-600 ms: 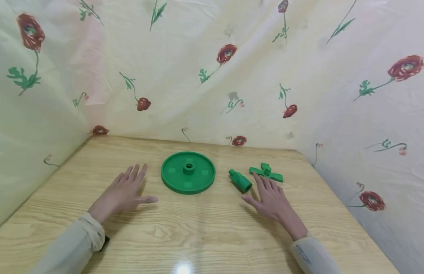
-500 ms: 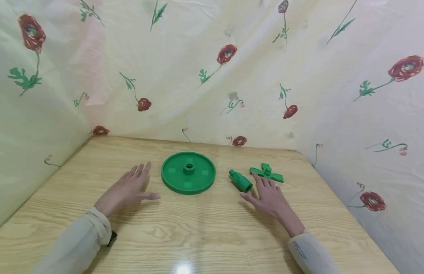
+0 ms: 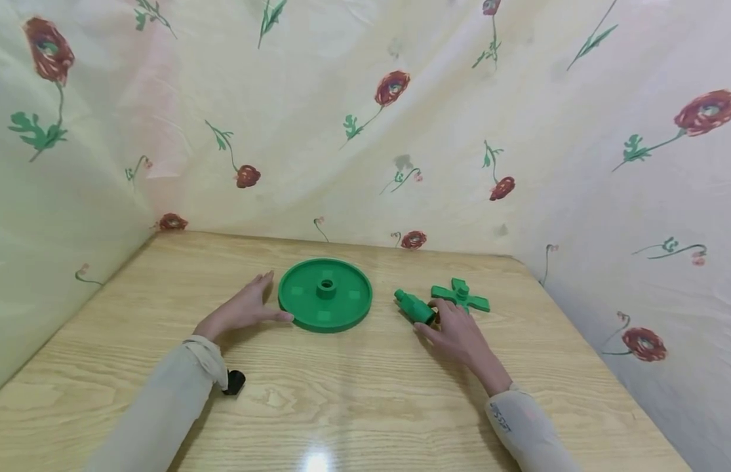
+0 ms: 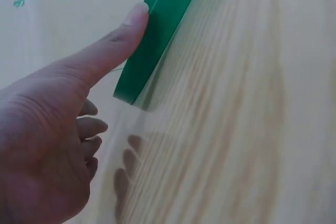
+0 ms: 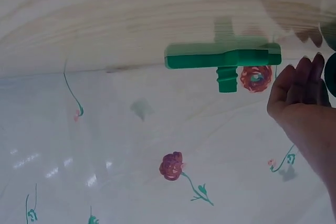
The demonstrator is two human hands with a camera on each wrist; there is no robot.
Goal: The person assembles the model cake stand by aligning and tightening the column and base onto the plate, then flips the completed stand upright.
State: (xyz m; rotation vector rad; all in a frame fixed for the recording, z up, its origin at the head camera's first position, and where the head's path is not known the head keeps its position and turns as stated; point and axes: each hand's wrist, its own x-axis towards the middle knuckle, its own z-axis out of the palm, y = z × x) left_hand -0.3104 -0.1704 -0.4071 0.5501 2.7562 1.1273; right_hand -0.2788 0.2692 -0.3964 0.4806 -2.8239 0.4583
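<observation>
A round green disc (image 3: 347, 308) with a raised rim and a hollow hub lies flat on the table. Close by its left edge is my left hand (image 3: 247, 309), fingers extended; in the left wrist view the thumb overlaps the disc's rim (image 4: 157, 40), contact unclear. To the right lies a stepped green cylinder (image 3: 414, 307) with a hollow near end. My right hand (image 3: 459, 334) has thumb and bent fingers on either side of that end, without a visible grip. Behind those fingers sits a green four-armed cross piece (image 3: 477, 302), its peg upright.
A wooden table (image 3: 341, 406) carries all the parts. Flower-printed cloth (image 3: 318, 131) walls off the back and both sides. A small black device (image 3: 234, 382) shows at the left sleeve's cuff.
My left hand has moved right, up to the disc's edge. The right hand has shifted slightly left, its fingers bending around the cylinder's near end. All green parts stay in place.
</observation>
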